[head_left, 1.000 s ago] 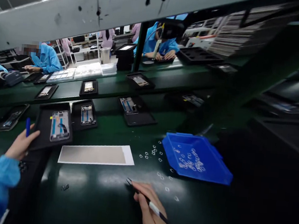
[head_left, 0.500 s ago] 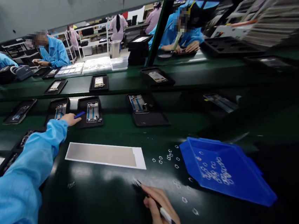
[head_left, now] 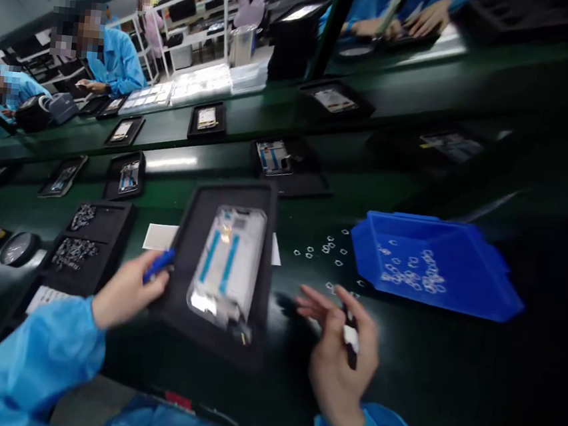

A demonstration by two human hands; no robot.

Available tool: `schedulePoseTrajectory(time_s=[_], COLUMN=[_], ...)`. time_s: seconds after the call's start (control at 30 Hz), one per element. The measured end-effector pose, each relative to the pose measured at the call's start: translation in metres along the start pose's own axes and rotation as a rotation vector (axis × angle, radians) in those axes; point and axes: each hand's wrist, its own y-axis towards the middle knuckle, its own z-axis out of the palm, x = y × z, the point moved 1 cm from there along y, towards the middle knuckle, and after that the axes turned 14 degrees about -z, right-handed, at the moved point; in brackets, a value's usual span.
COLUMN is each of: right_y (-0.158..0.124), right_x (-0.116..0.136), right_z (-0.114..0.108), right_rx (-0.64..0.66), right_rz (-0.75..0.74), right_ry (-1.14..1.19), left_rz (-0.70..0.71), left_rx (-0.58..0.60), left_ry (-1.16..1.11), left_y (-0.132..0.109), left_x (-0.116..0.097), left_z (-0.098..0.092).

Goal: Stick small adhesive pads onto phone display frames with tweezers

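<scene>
A black tray [head_left: 197,225] with a phone frame [head_left: 229,264] in it lies on the green bench right in front of me. My left hand [head_left: 129,288] grips the tray's left edge and also holds a small blue tool [head_left: 159,264] in its closed fingers. To the right of the tray, my right hand [head_left: 338,349] is curled round black tweezers [head_left: 351,333], index finger partly out. Small white rings [head_left: 328,247] lie scattered on the bench beyond that hand. The white sheet [head_left: 160,236] is mostly hidden under the tray.
A blue bin [head_left: 437,291] holding more white rings sits at the right. Black compartment trays of small dark parts [head_left: 80,247] stand at the left. More trays with phone frames [head_left: 129,178] ride the belt behind. Co-workers in blue coats [head_left: 115,63] sit across the line.
My left hand has pulled a tray with a phone frame from the belt toward me, over the white sheet. My right hand has lifted off the bench with the tweezers and turned.
</scene>
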Motion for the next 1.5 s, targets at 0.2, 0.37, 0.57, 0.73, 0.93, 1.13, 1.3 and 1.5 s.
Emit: schedulePoseTrajectory(time_s=[0.2,0.37,0.57,0.73,0.93,1.13,1.3,1.5], right_y=[0.001,-0.005,-0.002,0.001,-0.014,-0.022,-0.021,-0.011], right_x=[-0.002,-0.008,0.023,0.045,0.037,0.033,0.032,0.04], right_z=[0.003,0.006,0.023,0.071,0.12,0.126,0.123,0.105], right_rx=[0.11,0.389,0.589,0.91,1.059,1.015,0.964,0.863], right_rz=[-0.074,-0.052,-0.409,-0.22,0.262,0.424,0.563,0.695], right_ry=[-0.13,-0.179,-0.247,0.008,0.238,0.382,0.476,0.575], left_rz=[-0.139,-0.088,-0.03,0.045,0.228,0.392,0.398,0.198], left_rx=[0.067,-0.065,-0.505,-0.42,-0.385,-0.39,-0.386,-0.366], left_ry=[-0.049,-0.145,-0.05,-0.089,-0.201,-0.124,-0.18,0.007], left_y=[-0.106,-0.093,-0.018,-0.002,-0.022,-0.025,-0.025,-0.006], left_x=[0.042,0.064,0.091,0.088,0.066,0.055,0.059,0.09], left_z=[0.091,0.092,0.066,0.072,0.07,0.07,0.068,0.061])
